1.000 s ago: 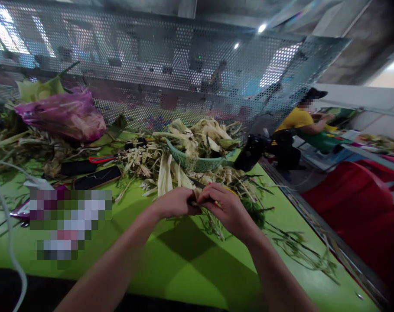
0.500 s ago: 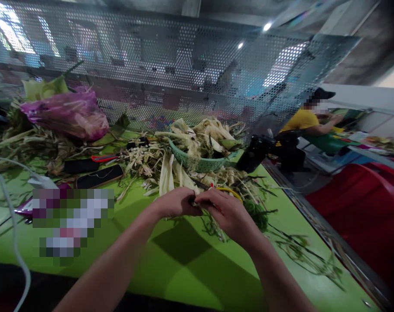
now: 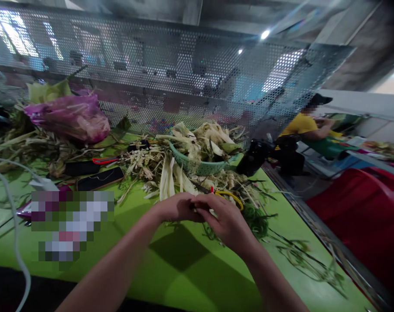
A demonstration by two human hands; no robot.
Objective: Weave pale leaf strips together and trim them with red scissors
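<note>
My left hand [image 3: 175, 208] and my right hand [image 3: 224, 219] meet fingertip to fingertip low over the green table [image 3: 183, 268]. Both are closed in a pinch on a thin dark stem that I cannot make out well. Green stems [image 3: 255, 221] trail from under my right hand. Just beyond the fingers lie scissors with yellow handles [image 3: 231, 196] among pale leaf strips [image 3: 169, 177]. A teal basket [image 3: 200, 164] heaped with pale husks stands behind them.
A black phone [image 3: 101, 178], a red-handled tool [image 3: 104, 160] and a pink plastic bag [image 3: 70, 117] lie at the left. A perforated metal screen [image 3: 170, 73] closes the far side. Another person in a yellow shirt [image 3: 301, 123] sits at the right, near a red chair [image 3: 356, 203].
My hands have stayed together, turning slightly; the right fingers have curled further over the stem. The view has drifted a little downward.
</note>
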